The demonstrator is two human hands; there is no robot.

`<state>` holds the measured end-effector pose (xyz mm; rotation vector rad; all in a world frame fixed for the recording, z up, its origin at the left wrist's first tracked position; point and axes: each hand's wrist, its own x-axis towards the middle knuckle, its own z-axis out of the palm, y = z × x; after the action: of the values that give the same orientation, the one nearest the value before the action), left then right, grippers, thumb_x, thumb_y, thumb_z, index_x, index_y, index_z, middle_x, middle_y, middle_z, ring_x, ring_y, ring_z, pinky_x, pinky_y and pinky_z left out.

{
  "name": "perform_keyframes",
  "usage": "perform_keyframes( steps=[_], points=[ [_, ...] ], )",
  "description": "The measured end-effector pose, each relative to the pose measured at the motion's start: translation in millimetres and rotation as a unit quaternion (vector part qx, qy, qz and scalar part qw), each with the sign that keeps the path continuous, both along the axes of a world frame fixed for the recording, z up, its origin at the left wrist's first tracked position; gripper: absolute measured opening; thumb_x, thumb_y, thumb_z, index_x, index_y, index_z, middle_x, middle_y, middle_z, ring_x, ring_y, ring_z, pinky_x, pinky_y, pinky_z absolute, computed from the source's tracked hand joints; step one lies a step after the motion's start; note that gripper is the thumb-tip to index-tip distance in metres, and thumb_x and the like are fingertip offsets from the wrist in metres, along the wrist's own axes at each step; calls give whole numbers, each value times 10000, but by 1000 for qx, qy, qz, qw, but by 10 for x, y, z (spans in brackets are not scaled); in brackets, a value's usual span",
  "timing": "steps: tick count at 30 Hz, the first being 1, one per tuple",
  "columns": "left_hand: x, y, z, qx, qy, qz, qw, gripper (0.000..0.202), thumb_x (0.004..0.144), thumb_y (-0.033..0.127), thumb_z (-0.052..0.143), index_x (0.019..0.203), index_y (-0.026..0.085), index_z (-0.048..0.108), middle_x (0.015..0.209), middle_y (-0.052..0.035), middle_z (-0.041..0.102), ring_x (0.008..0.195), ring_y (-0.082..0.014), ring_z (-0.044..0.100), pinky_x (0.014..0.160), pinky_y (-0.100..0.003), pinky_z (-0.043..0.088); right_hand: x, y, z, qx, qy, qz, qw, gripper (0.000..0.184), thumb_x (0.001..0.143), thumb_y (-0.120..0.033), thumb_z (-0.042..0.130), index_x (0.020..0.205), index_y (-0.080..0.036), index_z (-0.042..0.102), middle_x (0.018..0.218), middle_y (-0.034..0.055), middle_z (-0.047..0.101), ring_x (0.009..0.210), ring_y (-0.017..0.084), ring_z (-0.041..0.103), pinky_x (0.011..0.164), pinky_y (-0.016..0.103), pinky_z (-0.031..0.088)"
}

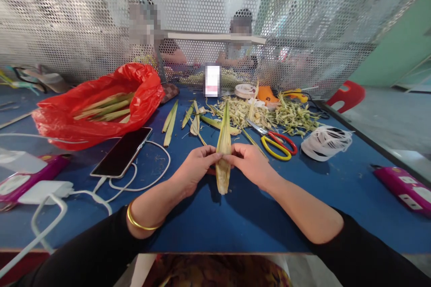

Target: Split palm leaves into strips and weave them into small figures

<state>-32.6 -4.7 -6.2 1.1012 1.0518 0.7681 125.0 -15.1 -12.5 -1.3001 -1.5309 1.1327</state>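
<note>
A long pale-green corn husk (223,175) stands pointed end away from me, pinched between both hands above the blue table. My left hand (198,163), with a gold bangle at the wrist, is closed on its left edge. From the other side my right hand (251,163) grips the right edge, thumbs almost meeting at the middle. Beyond the hands lie several loose husk pieces (171,123). Scissors (274,141) with red and yellow handles rest just past my right hand, blades partly apart. The fingers under the husk are hidden.
A red plastic bag (97,132) holding husks sits left. Near it are a phone (123,152) and white cables (168,161). Shredded husk (249,112) is heaped ahead, with a roll of white strip (325,143) at right. A perforated metal screen (202,0) closes the back; people sit behind it.
</note>
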Motion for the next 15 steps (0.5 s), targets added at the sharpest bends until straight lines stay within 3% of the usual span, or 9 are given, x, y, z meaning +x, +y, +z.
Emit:
perform_keyframes(
  steps=[8, 15],
  points=[
    [-5, 3, -19, -15, -52, -16, 998, 188, 744, 336, 636, 782, 159, 586, 750, -24, 650, 713, -156, 638, 690, -285, 488, -55, -26, 73, -68, 100, -3, 993, 159, 701, -320, 628, 655, -174, 585, 605, -34, 560, 596, 122, 496, 614, 271, 398],
    [14, -8, 12, 19, -12, 4, 1000, 193, 741, 322, 633, 807, 145, 596, 746, -20, 646, 714, -152, 631, 669, -275, 483, -37, -29, 58, -14, 38, -17, 999, 193, 729, -305, 616, 600, -177, 551, 586, -25, 549, 579, 122, 493, 590, 265, 392]
  ],
)
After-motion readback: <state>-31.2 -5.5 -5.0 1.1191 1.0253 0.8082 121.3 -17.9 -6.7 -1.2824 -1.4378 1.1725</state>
